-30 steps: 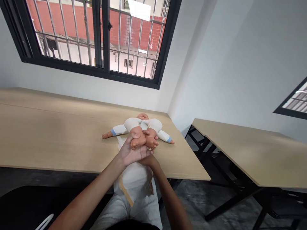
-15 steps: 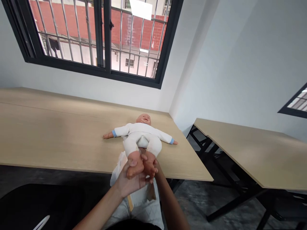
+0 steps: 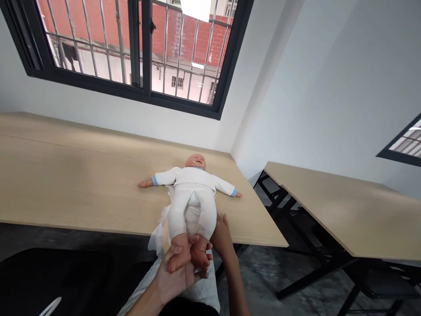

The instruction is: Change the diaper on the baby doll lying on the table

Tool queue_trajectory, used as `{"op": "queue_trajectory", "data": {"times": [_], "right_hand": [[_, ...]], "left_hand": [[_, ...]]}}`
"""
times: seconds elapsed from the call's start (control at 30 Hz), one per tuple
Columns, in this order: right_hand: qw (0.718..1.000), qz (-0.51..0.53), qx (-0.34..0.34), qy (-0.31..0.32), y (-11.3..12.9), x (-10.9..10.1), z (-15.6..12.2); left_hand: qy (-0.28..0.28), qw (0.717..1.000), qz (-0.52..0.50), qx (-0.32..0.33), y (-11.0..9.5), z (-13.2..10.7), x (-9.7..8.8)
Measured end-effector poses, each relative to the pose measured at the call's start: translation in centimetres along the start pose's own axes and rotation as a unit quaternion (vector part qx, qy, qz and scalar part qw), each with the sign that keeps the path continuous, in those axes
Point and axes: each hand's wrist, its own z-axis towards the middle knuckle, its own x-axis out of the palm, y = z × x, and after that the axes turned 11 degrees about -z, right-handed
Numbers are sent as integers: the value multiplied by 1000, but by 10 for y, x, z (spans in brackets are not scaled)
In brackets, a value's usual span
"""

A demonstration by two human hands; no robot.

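Note:
A baby doll in a white outfit with blue cuffs lies on its back on the wooden table, arms spread and feet toward me. My left hand is closed around its bare ankles, thumb over one leg and fingers between and behind them. My right hand reaches in beside the doll's thigh at the table edge. Its visible fingers are extended and slightly apart; part of it is hidden behind the leg. White padding shows between the legs. Thin white material hangs over the edge under the doll.
A second wooden table with black legs stands to the right, a dark stool below it. A black chair is at lower left, with a white looped object on it. A barred window lies behind the table.
My right hand has left the doll's feet and moved to beside its thigh. The legs have come down and toward me, still in my left hand.

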Motion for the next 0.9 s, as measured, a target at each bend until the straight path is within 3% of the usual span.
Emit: {"op": "queue_trajectory", "data": {"times": [0.23,0.4,0.5,0.57,0.6,0.67,0.73,0.8,0.87,0.9], "right_hand": [[1000,2,17,-12,-14,2,-14],[999,7,25,-28,-12,5,-14],[998,26,44,-38,-12,4,-15],[995,62,54,-60,-13,4,-16],[991,92,55,-76,-14,4,-17],[979,167,50,-109,-15,4,-19],[963,233,42,-127,-15,4,-21],[953,270,41,-129,-12,2,-24],[948,287,44,-129,-6,0,-26],[945,299,44,-128,-3,-1,-27]], "left_hand": [[-52,998,25,-3,-24,-19,-7],[-122,974,189,-36,-53,-32,2],[-179,938,296,-20,-60,-36,15],[-243,879,408,-36,-62,-38,23],[-280,830,479,-45,-64,-39,26],[-346,700,624,-28,-68,-42,33],[-372,576,725,58,-73,-43,40],[-345,499,774,185,-75,-39,49],[-273,459,799,277,-72,-26,55],[-232,440,817,292,-69,-18,57]]}}
